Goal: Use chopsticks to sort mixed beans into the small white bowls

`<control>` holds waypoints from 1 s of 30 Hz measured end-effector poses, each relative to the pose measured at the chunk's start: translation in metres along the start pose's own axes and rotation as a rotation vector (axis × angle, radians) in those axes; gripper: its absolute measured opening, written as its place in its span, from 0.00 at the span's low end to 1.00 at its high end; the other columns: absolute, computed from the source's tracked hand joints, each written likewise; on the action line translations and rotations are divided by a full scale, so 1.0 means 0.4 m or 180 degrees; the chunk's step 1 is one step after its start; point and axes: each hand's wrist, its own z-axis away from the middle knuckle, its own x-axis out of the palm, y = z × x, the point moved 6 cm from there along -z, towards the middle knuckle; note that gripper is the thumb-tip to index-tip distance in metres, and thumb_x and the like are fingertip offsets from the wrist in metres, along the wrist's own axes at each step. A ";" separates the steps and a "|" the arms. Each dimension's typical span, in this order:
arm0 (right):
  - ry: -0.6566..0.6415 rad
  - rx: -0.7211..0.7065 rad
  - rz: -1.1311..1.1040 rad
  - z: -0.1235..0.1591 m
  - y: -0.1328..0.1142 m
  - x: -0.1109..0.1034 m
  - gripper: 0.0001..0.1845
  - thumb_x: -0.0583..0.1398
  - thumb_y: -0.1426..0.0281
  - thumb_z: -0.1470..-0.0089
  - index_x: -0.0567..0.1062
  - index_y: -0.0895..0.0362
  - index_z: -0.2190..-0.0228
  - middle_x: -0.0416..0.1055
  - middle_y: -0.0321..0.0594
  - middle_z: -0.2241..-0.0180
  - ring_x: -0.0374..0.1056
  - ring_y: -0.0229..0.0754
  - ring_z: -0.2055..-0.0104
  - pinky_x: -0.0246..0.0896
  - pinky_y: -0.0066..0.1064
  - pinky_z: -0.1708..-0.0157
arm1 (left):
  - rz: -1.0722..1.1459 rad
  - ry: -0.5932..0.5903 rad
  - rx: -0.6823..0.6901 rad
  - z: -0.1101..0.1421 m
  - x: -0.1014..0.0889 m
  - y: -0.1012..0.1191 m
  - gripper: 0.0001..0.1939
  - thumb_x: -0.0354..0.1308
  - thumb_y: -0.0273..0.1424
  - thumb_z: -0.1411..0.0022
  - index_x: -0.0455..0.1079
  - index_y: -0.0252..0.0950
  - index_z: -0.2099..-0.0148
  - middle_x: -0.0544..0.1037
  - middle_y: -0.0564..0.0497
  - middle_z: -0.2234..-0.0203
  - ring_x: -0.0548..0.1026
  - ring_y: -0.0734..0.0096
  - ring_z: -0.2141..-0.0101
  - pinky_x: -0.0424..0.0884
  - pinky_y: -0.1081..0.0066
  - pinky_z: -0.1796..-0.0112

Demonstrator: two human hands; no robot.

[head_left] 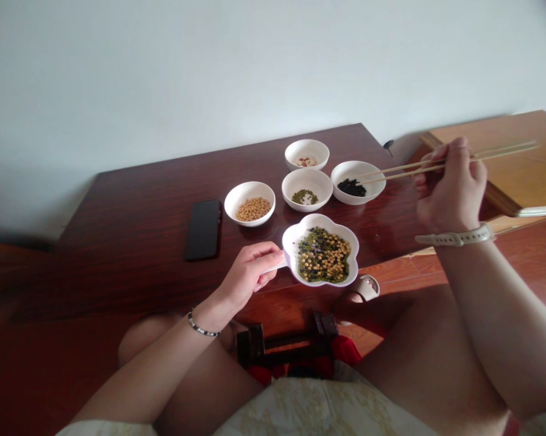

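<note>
My left hand (250, 272) is closed on the handle of a white flower-shaped dish (287, 236), which holds mixed green, black and yellow beans. A pair of chopsticks (404, 171) is gripped in my right hand (454, 188). Their tips reach into a white bowl (378, 181) of black beans (351, 188); whether a bean sits between them I cannot tell. Left of that bowl stands another white bowl (307, 178) with a few green beans (304, 197). Yellow soybeans (253, 209) lie in a bowl (232, 197) farther left.
Behind the others, a white bowl (307, 148) holds pale and reddish pieces. A black phone (203, 230) lies on the dark wooden table (141, 200), left of the bowls. A lighter wooden surface (522, 163) stands at the right. The wall (186, 79) rises behind the table.
</note>
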 end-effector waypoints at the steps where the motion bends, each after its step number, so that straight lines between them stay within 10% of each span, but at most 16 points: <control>1: -0.0104 0.0030 -0.0041 0.015 -0.003 0.012 0.25 0.72 0.66 0.17 0.77 0.52 0.71 0.74 0.33 0.72 0.66 0.31 0.80 0.48 0.31 0.81 | 0.0003 -0.0004 0.0005 0.000 0.000 0.000 0.19 0.78 0.43 0.22 0.79 0.38 0.61 0.64 0.61 0.78 0.54 0.76 0.75 0.46 0.71 0.71; 12: -0.1838 0.0706 0.0520 0.219 0.000 0.126 0.37 0.82 0.33 0.31 0.81 0.51 0.67 0.72 0.36 0.72 0.63 0.36 0.77 0.50 0.32 0.81 | 0.0011 0.0077 0.0016 0.003 0.001 0.000 0.19 0.79 0.44 0.23 0.79 0.37 0.60 0.65 0.60 0.77 0.55 0.76 0.75 0.47 0.72 0.71; 30: -0.2100 0.0719 0.0888 0.247 0.015 0.138 0.39 0.78 0.28 0.31 0.82 0.49 0.66 0.71 0.37 0.78 0.64 0.40 0.78 0.60 0.33 0.80 | 0.0072 0.0017 0.0015 0.003 0.002 -0.003 0.19 0.78 0.44 0.21 0.79 0.37 0.60 0.65 0.60 0.77 0.55 0.76 0.75 0.46 0.72 0.71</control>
